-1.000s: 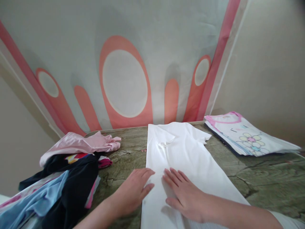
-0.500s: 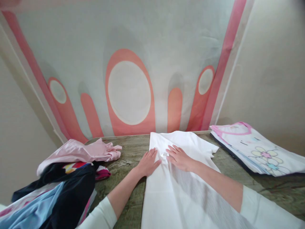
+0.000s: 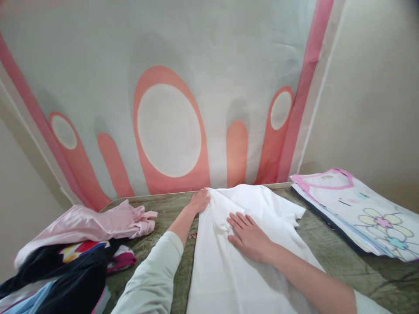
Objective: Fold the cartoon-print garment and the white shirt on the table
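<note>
A white T-shirt (image 3: 248, 270) lies on the wood-grain table, its left side folded inward lengthwise and one short sleeve spread to the right. My left hand (image 3: 199, 200) is at the far left corner of the shirt, fingers closed over its edge. Flat on the upper middle of the shirt rests my right hand (image 3: 250, 237), fingers stretched out, beside the small creases of the folded-in part. The near end of the shirt runs out of view at the bottom.
On the left is a loose pile of clothes, with a pink garment (image 3: 94, 222) over a black garment (image 3: 81, 279). A neat stack of folded shirts (image 3: 343, 200) lies at the right. Behind the wooden table (image 3: 173, 205) rises a wall panel (image 3: 166, 131) with pink and white shapes.
My left hand has moved from the folded part up to the shirt's far left corner. My right hand stays flat on the cloth, a little nearer. The view has shifted slightly.
</note>
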A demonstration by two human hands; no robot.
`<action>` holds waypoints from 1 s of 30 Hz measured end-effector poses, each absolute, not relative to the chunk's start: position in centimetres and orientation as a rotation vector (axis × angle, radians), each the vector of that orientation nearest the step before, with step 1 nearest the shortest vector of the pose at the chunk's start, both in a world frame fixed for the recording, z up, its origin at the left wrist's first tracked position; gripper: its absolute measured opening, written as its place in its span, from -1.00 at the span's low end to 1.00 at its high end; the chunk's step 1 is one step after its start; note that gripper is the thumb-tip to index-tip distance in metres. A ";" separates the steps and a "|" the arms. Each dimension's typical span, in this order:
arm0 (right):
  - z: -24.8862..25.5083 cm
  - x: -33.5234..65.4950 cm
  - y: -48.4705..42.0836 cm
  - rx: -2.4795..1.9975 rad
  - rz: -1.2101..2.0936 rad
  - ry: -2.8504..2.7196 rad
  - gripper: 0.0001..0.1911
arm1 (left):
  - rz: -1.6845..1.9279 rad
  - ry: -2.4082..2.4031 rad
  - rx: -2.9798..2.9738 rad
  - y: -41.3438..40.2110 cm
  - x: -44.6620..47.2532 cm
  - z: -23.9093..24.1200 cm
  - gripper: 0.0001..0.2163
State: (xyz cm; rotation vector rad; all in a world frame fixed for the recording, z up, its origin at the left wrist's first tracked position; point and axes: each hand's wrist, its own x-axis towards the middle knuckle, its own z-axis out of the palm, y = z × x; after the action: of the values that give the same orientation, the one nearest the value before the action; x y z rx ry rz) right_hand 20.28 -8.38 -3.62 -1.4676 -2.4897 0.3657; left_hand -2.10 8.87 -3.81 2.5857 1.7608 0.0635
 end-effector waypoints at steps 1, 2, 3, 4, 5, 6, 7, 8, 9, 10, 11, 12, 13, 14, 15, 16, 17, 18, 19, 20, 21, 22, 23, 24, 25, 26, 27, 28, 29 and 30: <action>-3.6 20.3 -8.4 -1.467 0.367 -2.486 -0.33 | 0.062 1.773 2.576 9.1 -2.0 -4.0 -0.53; -3.5 20.3 -8.4 -1.466 0.370 -2.483 -0.34 | 0.062 1.785 2.567 9.2 -2.0 -4.1 -0.52; -3.5 20.3 -8.5 -1.464 0.374 -2.480 -0.34 | 0.064 1.798 2.558 9.2 -2.0 -4.2 -0.51; -3.5 20.3 -8.5 -1.461 0.380 -2.475 -0.35 | 0.068 1.811 2.550 9.3 -2.0 -4.2 -0.50; -3.4 20.3 -8.5 -1.456 0.385 -2.468 -0.35 | 0.075 1.825 2.544 9.2 -2.0 -4.1 -0.50; -3.4 20.3 -8.4 -1.446 0.392 -2.458 -0.36 | 0.087 1.836 2.542 9.1 -1.8 -3.9 -0.49; -3.3 20.4 -8.3 -1.428 0.399 -2.442 -0.38 | 0.103 1.843 2.545 9.0 -1.6 -3.6 -0.48; -3.2 20.5 -8.0 -1.406 0.407 -2.418 -0.41 | 0.123 1.843 2.554 8.8 -1.2 -3.3 -0.48; -2.9 20.9 -7.7 -1.383 0.406 -2.380 -0.44 | 0.141 1.833 2.568 8.6 -0.6 -2.9 -0.47; -2.6 21.5 -7.2 -1.364 0.394 -2.327 -0.47 | 0.155 1.813 2.586 8.2 0.1 -2.4 -0.47; -2.2 22.3 -6.6 -1.354 0.371 -2.261 -0.51 | 0.164 1.785 2.606 7.7 1.0 -2.0 -0.48; -1.8 23.5 -5.9 -1.361 0.337 -2.183 -0.54 | 0.169 1.742 2.631 7.0 1.9 -1.6 -0.49; -1.4 25.0 -5.2 -1.381 0.300 -2.102 -0.57 | 0.168 1.688 2.658 6.2 2.8 -1.2 -0.50; -1.0 26.7 -4.6 -1.428 0.280 -2.018 -0.61 | 0.164 1.633 2.683 5.2 3.8 -0.8 -0.51; -0.8 28.6 -4.0 -1.502 0.284 -1.949 -0.63 | 0.153 1.568 2.709 4.1 4.6 -0.5 -0.52; -0.7 30.6 -3.5 -1.612 0.291 -1.874 -0.65 | 0.140 1.525 2.721 2.9 5.4 -0.4 -0.53; -0.7 32.5 -3.1 -1.743 0.304 -1.805 -0.66 | 0.125 1.504 2.724 1.7 6.0 -0.3 -0.53; -0.9 34.4 -2.8 -1.804 0.306 -1.771 -0.67 | 0.115 1.493 2.724 0.5 6.6 -0.3 -0.53; -1.3 36.1 -2.7 -1.844 0.305 -1.747 -0.68 | 0.122 1.493 2.715 -0.5 7.0 -0.4 -0.52; -1.6 37.5 -2.7 -1.881 0.304 -1.720 -0.68 | 0.144 1.490 2.701 -1.3 7.3 -0.6 -0.51; -2.0 38.7 -2.7 -1.905 0.304 -1.705 -0.68 | 0.176 1.484 2.684 -1.9 7.4 -0.8 -0.50; -2.4 39.5 -2.8 -1.919 0.302 -1.695 -0.68 | 0.212 1.475 2.664 -2.3 7.5 -0.9 -0.50; -2.6 39.9 -2.9 -1.927 0.299 -1.691 -0.67 | 0.247 1.465 2.644 -2.3 7.4 -1.0 -0.52; -2.7 40.1 -2.9 -1.926 0.293 -1.694 -0.67 | 0.281 1.456 2.628 -2.1 7.2 -1.0 -0.55; -2.7 40.0 -2.9 -1.918 0.287 -1.704 -0.66 | 0.311 1.449 2.618 -1.6 6.9 -1.0 -0.58; -2.5 39.6 -3.0 -1.903 0.281 -1.719 -0.66 | 0.343 1.445 2.612 -1.1 6.4 -0.8 -0.62; -2.3 39.0 -3.0 -1.883 0.278 -1.738 -0.66 | 0.383 1.440 2.605 -0.6 5.9 -0.7 -0.64; -2.0 38.1 -3.1 -1.854 0.277 -1.764 -0.66 | 0.426 1.432 2.601 -0.1 5.2 -0.6 -0.65; -1.7 37.2 -3.1 -1.816 0.281 -1.798 -0.67 | 0.468 1.422 2.598 0.2 4.5 -0.5 -0.64; -1.4 36.1 -3.2 -1.774 0.296 -1.841 -0.68 | 0.508 1.410 2.598 0.3 3.8 -0.5 -0.62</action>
State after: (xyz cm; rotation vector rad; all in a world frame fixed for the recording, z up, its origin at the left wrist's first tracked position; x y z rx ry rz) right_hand 36.07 -3.22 -1.44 -1.7737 -1.8407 0.2959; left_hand 3.77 0.29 -0.52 2.5981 1.4096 0.5081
